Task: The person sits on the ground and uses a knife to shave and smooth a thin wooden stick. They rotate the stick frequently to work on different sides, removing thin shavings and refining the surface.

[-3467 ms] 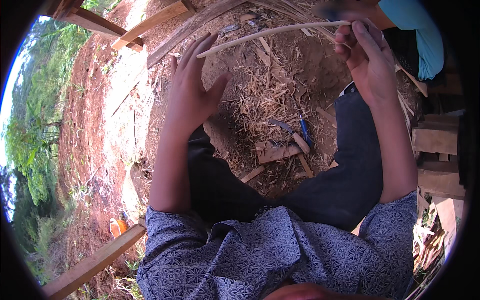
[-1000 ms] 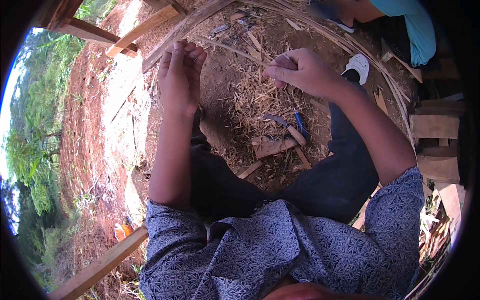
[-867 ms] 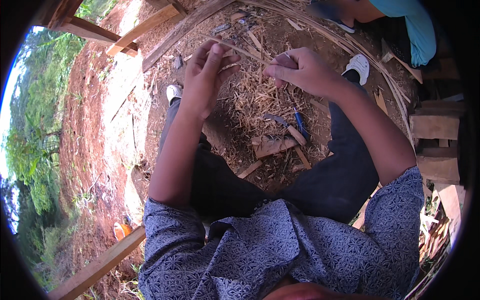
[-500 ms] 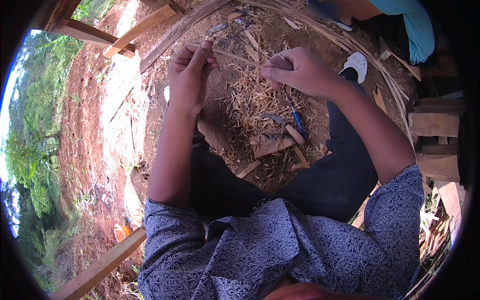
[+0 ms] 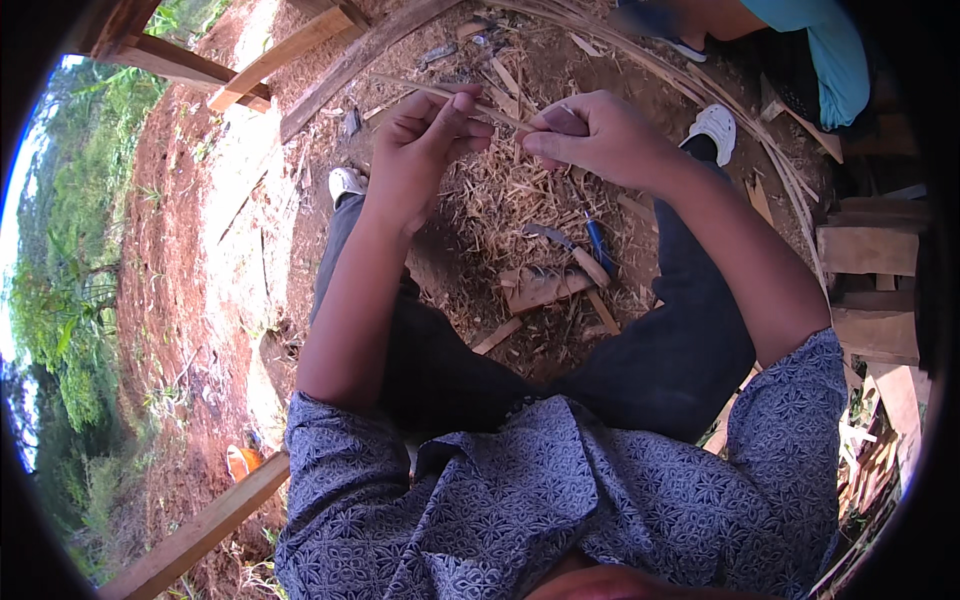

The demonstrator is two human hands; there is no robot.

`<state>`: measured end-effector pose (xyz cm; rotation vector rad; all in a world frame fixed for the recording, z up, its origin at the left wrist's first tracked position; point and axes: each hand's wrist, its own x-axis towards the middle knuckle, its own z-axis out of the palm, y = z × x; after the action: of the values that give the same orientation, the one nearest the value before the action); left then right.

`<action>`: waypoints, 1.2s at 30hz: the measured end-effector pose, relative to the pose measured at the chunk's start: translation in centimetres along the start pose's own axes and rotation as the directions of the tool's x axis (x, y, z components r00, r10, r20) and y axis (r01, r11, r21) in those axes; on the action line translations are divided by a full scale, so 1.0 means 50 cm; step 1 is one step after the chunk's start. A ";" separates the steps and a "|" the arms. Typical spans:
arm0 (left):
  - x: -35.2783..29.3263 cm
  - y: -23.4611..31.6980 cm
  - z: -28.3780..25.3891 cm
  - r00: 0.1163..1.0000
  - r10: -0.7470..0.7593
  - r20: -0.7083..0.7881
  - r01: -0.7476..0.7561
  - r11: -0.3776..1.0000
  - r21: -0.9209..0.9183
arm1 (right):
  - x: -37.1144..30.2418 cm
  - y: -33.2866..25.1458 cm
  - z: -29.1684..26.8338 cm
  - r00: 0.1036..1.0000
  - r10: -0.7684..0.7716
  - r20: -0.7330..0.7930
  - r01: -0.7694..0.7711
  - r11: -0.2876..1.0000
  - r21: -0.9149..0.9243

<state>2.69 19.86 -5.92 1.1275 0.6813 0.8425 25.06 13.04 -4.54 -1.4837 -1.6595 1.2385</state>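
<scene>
A thin, pale wooden strip [image 5: 502, 118] runs between my two hands, above the ground. My left hand [image 5: 425, 150] pinches it between thumb and curled fingers, and its free end pokes out beyond them to the left. My right hand [image 5: 605, 145] is closed at the strip's other end. A smooth brownish piece [image 5: 563, 121] shows at the fingers of that hand; its kind I cannot make out. Below the hands, a curved-blade knife [image 5: 548, 236] with a wooden handle lies beside a blue-handled tool [image 5: 597, 240].
Wood shavings [image 5: 510, 205] cover the ground between my legs, near a wooden block [image 5: 540, 288]. Long bent strips [image 5: 745, 125] curve round the far right. Another person in a turquoise garment [image 5: 835, 65] sits there. Wooden beams [image 5: 285, 55] stand at the far left; stacked planks [image 5: 870, 290] are at right.
My left hand has moved right along the strip, closer to my right hand, so more of the strip sticks out past it. My right hand has hardly moved.
</scene>
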 end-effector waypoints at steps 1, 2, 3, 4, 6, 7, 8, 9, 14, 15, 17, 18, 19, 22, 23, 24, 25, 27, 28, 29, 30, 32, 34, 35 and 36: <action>0.002 0.005 -0.005 0.999 0.010 -0.034 -0.011 0.999 -0.031 | 0.000 0.001 0.000 1.000 0.016 -0.001 -0.016 1.000 -0.009; 0.003 0.016 -0.012 0.997 0.020 -0.068 -0.024 0.998 -0.061 | -0.001 0.002 0.000 0.999 0.033 -0.002 -0.033 0.999 -0.018; 0.005 0.026 -0.022 0.994 0.030 -0.103 -0.039 0.995 -0.091 | -0.002 0.001 -0.002 0.999 0.035 -0.009 -0.034 0.999 0.006; 0.009 0.028 -0.038 0.991 0.051 -0.127 -0.066 0.991 -0.117 | -0.004 0.001 -0.005 0.999 0.037 -0.017 -0.036 0.999 0.029; 0.007 0.040 -0.052 0.982 0.071 -0.177 -0.090 0.991 -0.101 | -0.006 0.003 -0.011 0.999 0.027 -0.024 -0.026 0.999 0.039; 0.005 0.045 -0.055 0.976 0.080 -0.202 -0.100 0.991 -0.093 | -0.005 0.005 -0.016 1.000 0.015 -0.024 -0.014 1.000 0.026; 0.003 0.049 -0.057 0.973 0.091 -0.213 -0.114 0.989 -0.099 | -0.004 0.007 -0.019 1.000 0.003 -0.024 -0.003 1.000 0.013; 0.003 0.053 -0.059 0.968 0.096 -0.231 -0.122 0.988 -0.098 | -0.004 0.006 -0.021 1.000 -0.007 -0.024 0.007 1.000 0.009; 0.004 0.060 -0.077 0.959 0.121 -0.256 -0.162 0.976 -0.147 | 0.000 0.017 -0.021 0.989 -0.065 -0.133 0.066 0.998 0.004; 0.004 0.060 -0.076 0.960 0.123 -0.251 -0.161 0.978 -0.135 | 0.001 0.021 -0.021 0.985 -0.083 -0.150 0.085 0.996 0.008; 0.002 0.063 -0.074 0.962 0.127 -0.241 -0.157 0.981 -0.111 | 0.003 0.026 -0.022 0.976 -0.117 -0.185 0.122 0.992 0.015; 0.002 0.063 -0.074 0.963 0.133 -0.235 -0.162 0.981 -0.111 | 0.003 0.027 -0.022 0.972 -0.119 -0.204 0.122 0.992 0.005; 0.003 0.062 -0.074 0.964 0.139 -0.228 -0.167 0.980 -0.111 | 0.002 0.027 -0.023 0.967 -0.120 -0.223 0.123 0.992 -0.004; 0.002 0.063 -0.074 0.964 0.143 -0.225 -0.170 0.980 -0.106 | -0.001 0.019 -0.025 0.971 -0.094 -0.220 0.089 0.996 -0.029; 0.002 0.064 -0.074 0.963 0.142 -0.227 -0.169 0.980 -0.104 | -0.001 0.016 -0.025 0.975 -0.079 -0.209 0.073 0.997 -0.036; 0.001 0.064 -0.073 0.963 0.144 -0.227 -0.171 0.980 -0.105 | -0.002 0.014 -0.025 0.974 -0.080 -0.213 0.072 0.996 -0.046; 0.001 0.065 -0.072 0.963 0.145 -0.227 -0.173 0.979 -0.106 | -0.002 0.013 -0.025 0.973 -0.081 -0.217 0.071 0.996 -0.056; 0.002 0.066 -0.071 0.962 0.147 -0.230 -0.179 0.976 -0.127 | -0.003 0.011 -0.025 0.969 -0.102 -0.227 0.088 0.994 -0.068; 0.002 0.066 -0.070 0.961 0.146 -0.234 -0.184 0.972 -0.147 | -0.004 0.011 -0.025 0.965 -0.121 -0.234 0.107 0.992 -0.071; 0.003 0.066 -0.070 0.960 0.146 -0.238 -0.188 0.968 -0.167 | -0.005 0.010 -0.025 0.961 -0.140 -0.240 0.125 0.989 -0.074; 0.003 0.066 -0.072 0.960 0.152 -0.236 -0.194 0.967 -0.165 | -0.007 0.003 -0.025 0.974 -0.095 -0.207 0.081 0.994 -0.075; 0.002 0.064 -0.075 0.959 0.164 -0.233 -0.204 0.966 -0.161 | -0.010 -0.014 -0.027 0.990 -0.002 -0.141 -0.010 0.996 -0.084; 0.001 0.066 -0.073 0.959 0.177 -0.220 -0.215 0.963 -0.164 | -0.010 -0.011 -0.025 0.988 -0.002 -0.152 0.000 1.000 -0.014; 0.001 0.066 -0.072 0.959 0.184 -0.214 -0.221 0.961 -0.166 | -0.011 -0.009 -0.024 0.987 -0.002 -0.158 0.005 1.000 0.021; 0.001 0.066 -0.073 0.960 0.181 -0.214 -0.218 0.962 -0.165 | -0.008 -0.007 -0.025 0.988 -0.007 -0.156 0.008 1.000 0.010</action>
<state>-1.02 22.33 -3.86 0.9604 0.6415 1.1791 26.09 12.97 -3.67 -1.5255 -1.5519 1.0962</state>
